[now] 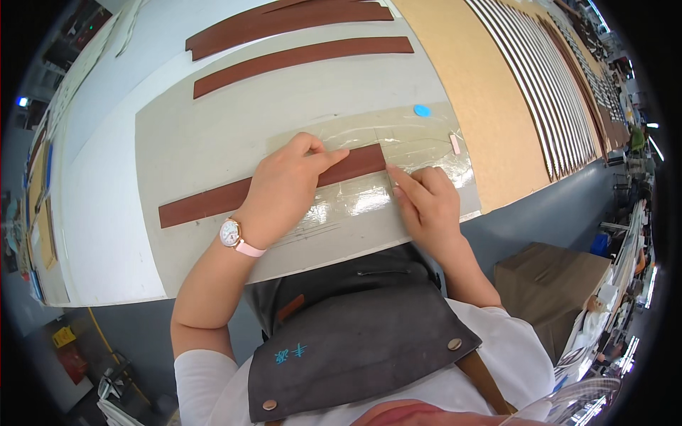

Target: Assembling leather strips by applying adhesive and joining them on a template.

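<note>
Under your left hand, at the strip's right end

Your left hand (pixel 284 188) lies flat on the brown leather strip (pixel 213 200), fingers stretched toward 2 o'clock and pressing the strip down near its squared right end; nothing is pinched, the grip is flat and wide. Your right hand (pixel 428 202) rests just beyond that end, at 3 o'clock from the left, its fingertips (pixel 395 175) touching the strip's end edge on the clear plastic sheet (pixel 419 153); its grip is loosely curled and holds nothing. The strip's long axis runs from 8 o'clock to 2 o'clock across the grey board (pixel 213 121) on the bench (pixel 99 213), with most of its length trailing away past your left wrist and its watch (pixel 229 233). Both hands crowd the right end; the left end lies free, well apart from either.
</note>
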Available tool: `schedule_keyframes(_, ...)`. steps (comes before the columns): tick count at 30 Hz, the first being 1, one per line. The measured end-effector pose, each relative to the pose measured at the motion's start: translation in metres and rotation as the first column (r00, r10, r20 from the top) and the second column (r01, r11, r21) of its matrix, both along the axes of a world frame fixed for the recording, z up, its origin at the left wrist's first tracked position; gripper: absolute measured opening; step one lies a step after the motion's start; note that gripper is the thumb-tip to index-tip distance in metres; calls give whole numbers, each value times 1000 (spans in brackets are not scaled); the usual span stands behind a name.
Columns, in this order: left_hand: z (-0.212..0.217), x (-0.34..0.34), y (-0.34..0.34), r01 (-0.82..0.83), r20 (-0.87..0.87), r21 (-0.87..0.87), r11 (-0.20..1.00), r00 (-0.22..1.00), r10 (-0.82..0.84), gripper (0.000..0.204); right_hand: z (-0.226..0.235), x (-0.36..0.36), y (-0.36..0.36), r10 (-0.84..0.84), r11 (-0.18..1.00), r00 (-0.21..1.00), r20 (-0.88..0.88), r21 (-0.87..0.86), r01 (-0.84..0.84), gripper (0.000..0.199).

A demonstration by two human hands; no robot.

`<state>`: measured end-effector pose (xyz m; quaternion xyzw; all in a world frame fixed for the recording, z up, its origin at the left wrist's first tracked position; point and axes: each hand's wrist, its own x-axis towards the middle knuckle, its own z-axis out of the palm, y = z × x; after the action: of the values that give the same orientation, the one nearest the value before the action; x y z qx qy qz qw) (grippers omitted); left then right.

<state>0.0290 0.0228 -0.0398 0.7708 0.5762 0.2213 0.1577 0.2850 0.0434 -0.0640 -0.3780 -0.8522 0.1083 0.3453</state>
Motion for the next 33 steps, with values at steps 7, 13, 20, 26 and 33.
schedule_keyframes(7,5,0,1,26,41,-44,999,999,-24,34,-3,-1,0,-6,1000,998,61,-14,6,34)
schedule_keyframes(13,9,1,0,40,-13,-56,998,999,-41,42,-2,1,1,3,999,999,32,-36,-2,31)
schedule_keyframes(20,12,3,1,21,-22,-66,998,1000,-23,42,-3,4,3,-24,997,998,-53,-79,20,30)
schedule_keyframes(26,12,4,0,21,-56,-56,998,998,-24,42,-4,3,3,-25,997,998,-65,-74,20,29)
schedule_keyframes(33,13,5,0,18,-57,-56,998,998,-21,42,-2,3,2,-21,996,999,-35,-92,18,30)
